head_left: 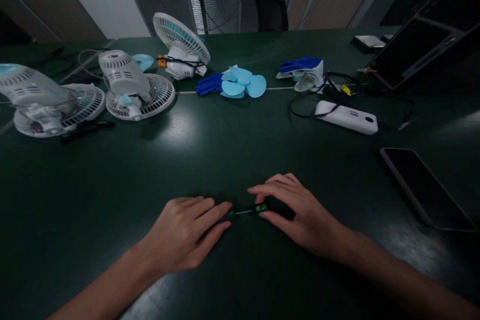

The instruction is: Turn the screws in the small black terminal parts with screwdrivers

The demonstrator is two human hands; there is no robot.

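Held well in from bench's (150,170) far edge: screwdriver (243,212), with handle (230,216) closed in left hand (191,232); small block (260,207) at other end, pinched in right hand (300,215). Judged light, stiff, smooth; best taken by handle.

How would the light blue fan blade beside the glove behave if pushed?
The fan blade looks like plastic, so probably light. Its lobes hold their curve, suggesting stiffness. Lying spread out, it would likely slide rather than roll.
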